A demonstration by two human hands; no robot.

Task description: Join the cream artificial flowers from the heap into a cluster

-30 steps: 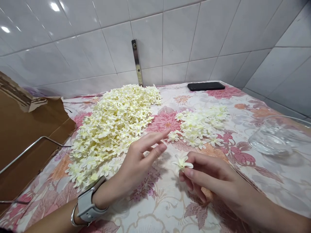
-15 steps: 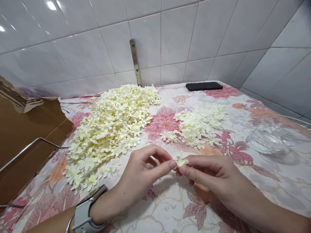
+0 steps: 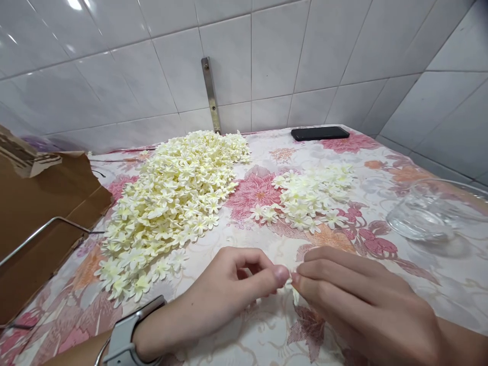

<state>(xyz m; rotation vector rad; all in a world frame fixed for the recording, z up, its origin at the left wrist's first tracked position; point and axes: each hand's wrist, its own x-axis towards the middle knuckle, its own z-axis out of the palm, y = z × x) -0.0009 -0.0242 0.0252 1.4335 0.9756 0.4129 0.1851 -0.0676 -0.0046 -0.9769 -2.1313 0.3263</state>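
Between my hands, low over the cloth, is one small white artificial flower [image 3: 291, 291], mostly covered by my fingers. My left hand [image 3: 236, 282] pinches it from the left, thumb and forefinger pressed together. From the right, my right hand [image 3: 354, 297] is closed on the same blossom with its back turned up, so most of its grip is hidden. A big heap of pale yellow-white flowers [image 3: 175, 188] lies beyond my left hand. Past my right hand is a smaller, looser pile of white flowers [image 3: 310, 195].
A patterned floral tablecloth [image 3: 263, 330] covers the table. Cardboard [image 3: 46, 208] with a metal wire [image 3: 57, 219] stands at the left. A clear glass dish [image 3: 423, 218] sits at the right. A black phone [image 3: 320, 133] lies near the tiled wall [image 3: 274, 61].
My right hand has rolled over, so its back now faces up and covers the flower. Both hands have dropped slightly nearer to me. The piles look the same.
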